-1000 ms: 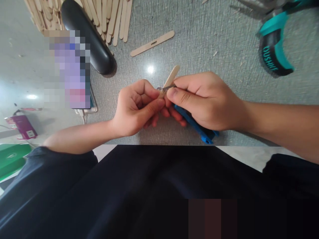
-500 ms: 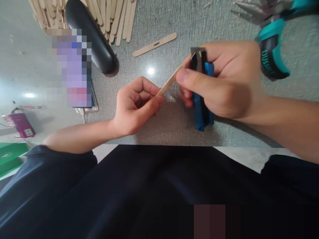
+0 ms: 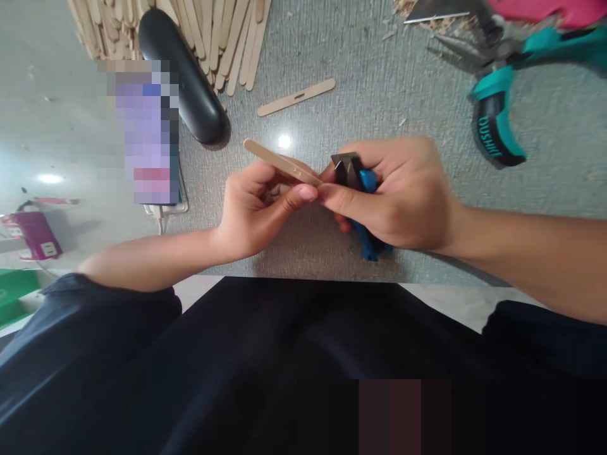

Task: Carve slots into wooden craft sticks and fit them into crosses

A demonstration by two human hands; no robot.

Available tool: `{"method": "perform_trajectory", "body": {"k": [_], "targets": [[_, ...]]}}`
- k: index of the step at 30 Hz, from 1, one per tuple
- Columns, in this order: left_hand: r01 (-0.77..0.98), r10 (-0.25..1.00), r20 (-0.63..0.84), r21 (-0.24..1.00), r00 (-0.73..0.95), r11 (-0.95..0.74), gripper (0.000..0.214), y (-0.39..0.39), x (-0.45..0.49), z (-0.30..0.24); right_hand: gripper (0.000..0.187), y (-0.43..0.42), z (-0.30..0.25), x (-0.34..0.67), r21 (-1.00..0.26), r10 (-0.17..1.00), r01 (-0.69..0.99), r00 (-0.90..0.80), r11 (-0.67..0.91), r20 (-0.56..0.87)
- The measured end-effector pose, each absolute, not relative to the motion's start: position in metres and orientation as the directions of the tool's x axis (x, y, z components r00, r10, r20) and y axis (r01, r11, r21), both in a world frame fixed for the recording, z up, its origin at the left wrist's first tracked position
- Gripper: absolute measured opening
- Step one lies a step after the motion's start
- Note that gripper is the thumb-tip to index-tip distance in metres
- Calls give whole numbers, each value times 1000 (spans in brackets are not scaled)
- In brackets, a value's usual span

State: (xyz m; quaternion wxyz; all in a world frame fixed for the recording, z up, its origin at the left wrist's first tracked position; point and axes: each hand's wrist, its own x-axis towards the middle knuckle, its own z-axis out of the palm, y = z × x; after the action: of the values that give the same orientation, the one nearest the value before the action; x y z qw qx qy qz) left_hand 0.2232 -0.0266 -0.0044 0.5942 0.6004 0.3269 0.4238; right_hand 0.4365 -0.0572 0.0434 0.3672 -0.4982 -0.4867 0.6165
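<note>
L hand (image 3: 265,202): pinches stick (image 3: 279,162) btwn thumb + fingers, close to desk's (image 3: 389,95) near edge.
R hand (image 3: 398,189): grips blue knife (image 3: 348,174) in curled fingers; presses stick's R end w/ thumb.
Stick: held above desk btwn both hands, slants twd far L; shows small cut marks abt mid-length.
Slotted stick (image 3: 296,97): lies flat, farther from near edge than hands.
Stick pile (image 3: 222,38): spreads twd desk's far L.
Blk case (image 3: 187,82): lies aslant by pile.
Pliers (image 3: 496,120): lie twd desk's far R.
</note>
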Motion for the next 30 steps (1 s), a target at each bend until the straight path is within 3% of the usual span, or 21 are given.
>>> {"method": "perform_trajectory", "body": {"k": [5, 11, 13, 15, 18, 21, 26, 28, 30], "targets": [[-70, 903, 167, 986, 396, -152, 34, -29, 220, -5, 43, -57, 43, 438, -976, 959, 170, -227, -133, -170], [-29, 936, 12, 1000, 351, -2, 42, -35, 223, -4, 6, -63, 39, 444, -967, 981, 255, -185, -7, -56], [-37, 926, -43, 997, 374, 61, 42, -35, 223, -3, 12, -63, 41, 447, -930, 980, 367, -188, 7, -67], [-54, 919, -73, 993, 387, 101, 41, -35, 221, -2, 19, -62, 45, 450, -849, 980, 527, -183, 27, -82], [-64, 916, -78, 992, 394, 111, 38, -35, 219, -3, 20, -61, 47, 453, -613, 977, 788, -167, 53, -130], [-57, 907, -68, 993, 415, 101, 37, -34, 218, -5, 16, -61, 43, 456, -485, 975, 869, -180, 96, -129], [-43, 897, -72, 994, 436, 101, 37, -34, 219, -5, 31, -56, 38, 462, -461, 963, 873, -242, 160, -123], [-45, 893, -76, 993, 443, 107, 35, -34, 219, -4, 33, -53, 38, 463, -553, 963, 817, -254, 165, -88], [-47, 891, -72, 994, 448, 104, 34, -34, 219, -3, 20, -52, 37, 462, -705, 960, 689, -277, 167, -43]]}}
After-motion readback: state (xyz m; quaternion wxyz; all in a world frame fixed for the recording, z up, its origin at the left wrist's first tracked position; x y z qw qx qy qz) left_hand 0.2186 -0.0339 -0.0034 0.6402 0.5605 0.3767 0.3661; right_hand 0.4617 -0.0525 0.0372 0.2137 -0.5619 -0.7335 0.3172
